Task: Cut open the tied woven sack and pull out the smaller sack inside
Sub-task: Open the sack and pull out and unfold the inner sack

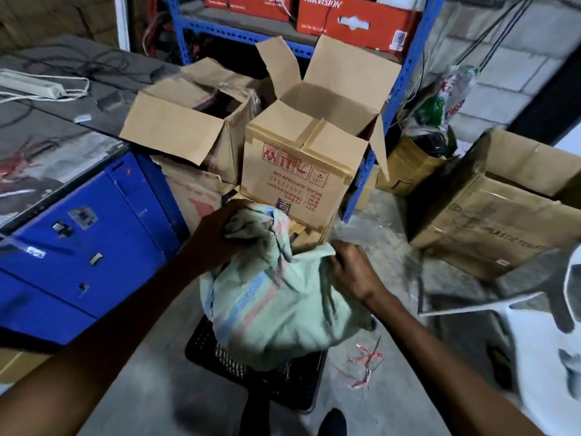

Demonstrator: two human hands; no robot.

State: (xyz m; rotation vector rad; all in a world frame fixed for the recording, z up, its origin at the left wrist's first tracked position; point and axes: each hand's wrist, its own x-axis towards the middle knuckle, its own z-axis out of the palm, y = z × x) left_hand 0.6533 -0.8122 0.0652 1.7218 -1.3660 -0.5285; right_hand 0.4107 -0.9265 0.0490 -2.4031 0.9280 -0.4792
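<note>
A pale green woven sack with blue and pink stripes stands on a black crate in the middle of the head view. My left hand grips the bunched top of the sack at its upper left. My right hand holds a fold of the sack's mouth at the right side. The top of the sack looks loosened and crumpled between my hands. I cannot tell whether a smaller sack shows inside; the folds hide the contents.
Open cardboard boxes stand right behind the sack, another box at the right. A blue cabinet with a dark worktop is at the left. Red and white string scraps lie on the concrete floor. A blue metal shelf rises behind.
</note>
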